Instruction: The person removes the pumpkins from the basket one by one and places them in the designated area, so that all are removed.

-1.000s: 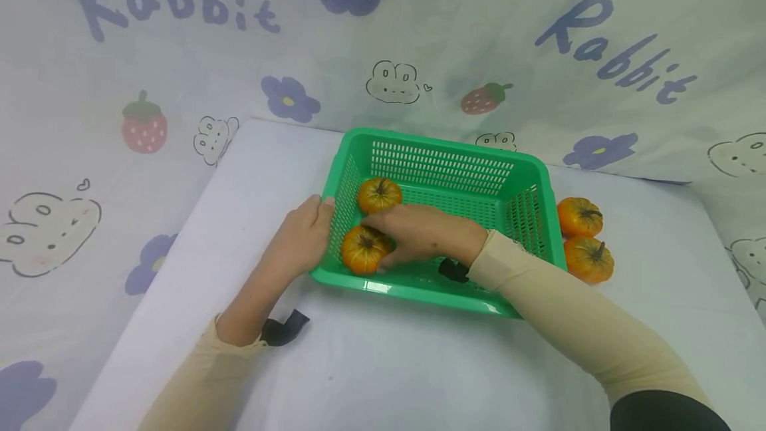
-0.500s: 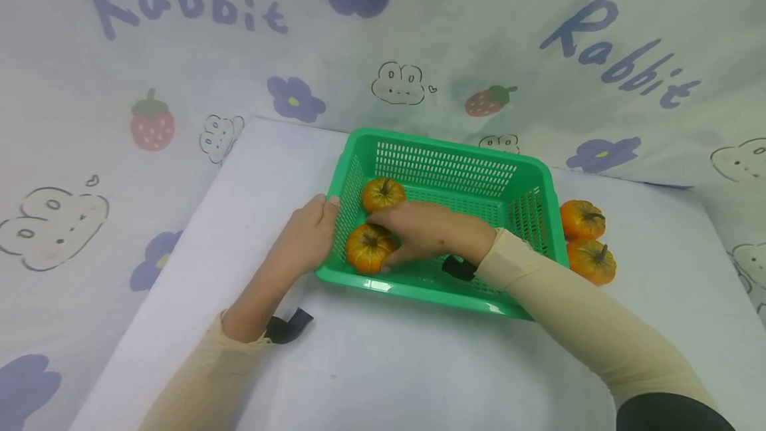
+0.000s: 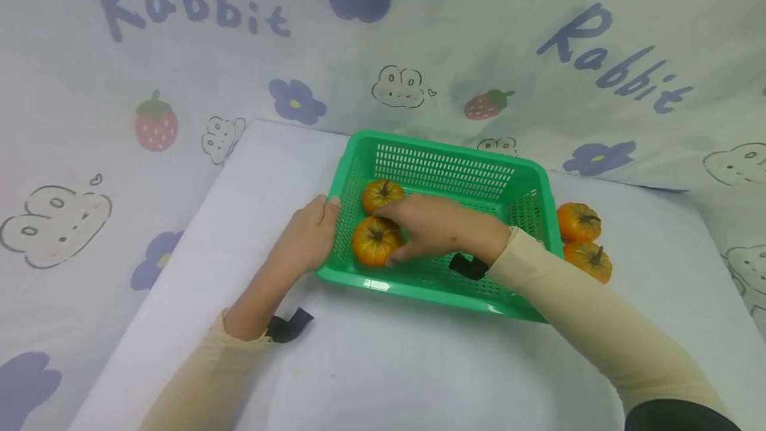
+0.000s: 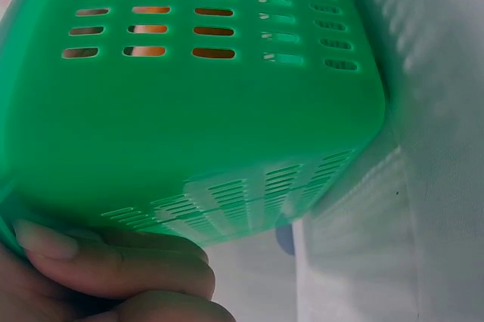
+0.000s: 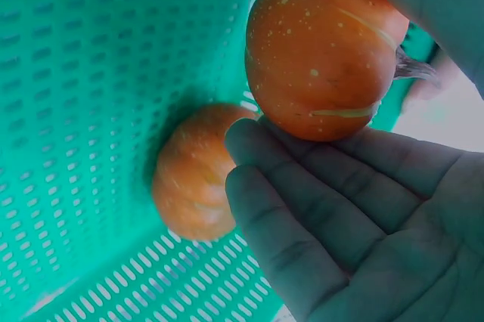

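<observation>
Backdrop (image 3: pixel 233 72): printed cloth, toward 12 o'clock. Table (image 3: pixel 419 358): white, beneath all. Left hand (image 3: pixel 305 238): gripping the basket (image 3: pixel 431 294) by its rim at 9 o'clock; were that hold to slacken, a bump could skid the basket.

Front pumpkin (image 3: pixel 375 245): inside the basket, toward 8 o'clock, held between thumb and fingers of the right hand (image 3: pixel 433 223). Probable hazard: slipping or rolling, its skin being round and the palm standing off it. Rear pumpkin (image 3: pixel 381 194): inside, toward 10 o'clock, loose; liable to a knock, the fingers being so close. Right sleeve (image 3: pixel 574 298): over the rim at 4 o'clock; might drag it. Far outer pumpkin (image 3: pixel 577 221), near outer pumpkin (image 3: pixel 589 261): on the table, 3 o'clock; a jolted basket could push them.

Against one second earlier: front pumpkin and right hand slightly farther toward 1 o'clock; left hand keeps its rim; outer pair apparently unmoved.
</observation>
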A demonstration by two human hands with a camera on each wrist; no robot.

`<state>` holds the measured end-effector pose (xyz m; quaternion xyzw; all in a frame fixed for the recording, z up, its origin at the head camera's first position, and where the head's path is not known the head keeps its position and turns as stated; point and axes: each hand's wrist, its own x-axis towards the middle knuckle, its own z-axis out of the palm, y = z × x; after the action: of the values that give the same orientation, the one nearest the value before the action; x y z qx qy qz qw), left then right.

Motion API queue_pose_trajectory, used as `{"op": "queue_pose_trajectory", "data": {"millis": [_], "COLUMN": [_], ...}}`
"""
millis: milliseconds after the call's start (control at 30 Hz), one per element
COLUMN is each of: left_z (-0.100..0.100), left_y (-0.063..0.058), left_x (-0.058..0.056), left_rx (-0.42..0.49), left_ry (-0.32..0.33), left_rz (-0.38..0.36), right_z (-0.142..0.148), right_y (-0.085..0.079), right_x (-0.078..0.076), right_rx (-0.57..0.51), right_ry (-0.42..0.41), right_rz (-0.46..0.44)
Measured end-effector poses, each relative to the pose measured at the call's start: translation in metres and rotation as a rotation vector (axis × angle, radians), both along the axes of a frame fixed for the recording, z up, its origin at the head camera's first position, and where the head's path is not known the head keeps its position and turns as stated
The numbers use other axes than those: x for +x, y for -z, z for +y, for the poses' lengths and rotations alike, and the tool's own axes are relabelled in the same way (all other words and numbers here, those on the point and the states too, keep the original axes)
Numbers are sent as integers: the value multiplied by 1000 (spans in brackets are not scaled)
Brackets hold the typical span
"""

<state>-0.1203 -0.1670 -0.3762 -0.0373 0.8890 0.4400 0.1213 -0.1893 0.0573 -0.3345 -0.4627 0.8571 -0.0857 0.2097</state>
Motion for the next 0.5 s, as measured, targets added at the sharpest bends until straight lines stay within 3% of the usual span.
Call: {"op": "queue_pose_trajectory", "data": {"millis": [500], "left_z": [1], "left_y": [-1], "left_x": [-1], "left_rx": [-17], "left_ry": [-3], "left_rz": [-19], "right_z": [33], "right_y": [-32], "right_x": [11], "right_rx": [1], "right_ry": [44], "right_rz": [48]}}
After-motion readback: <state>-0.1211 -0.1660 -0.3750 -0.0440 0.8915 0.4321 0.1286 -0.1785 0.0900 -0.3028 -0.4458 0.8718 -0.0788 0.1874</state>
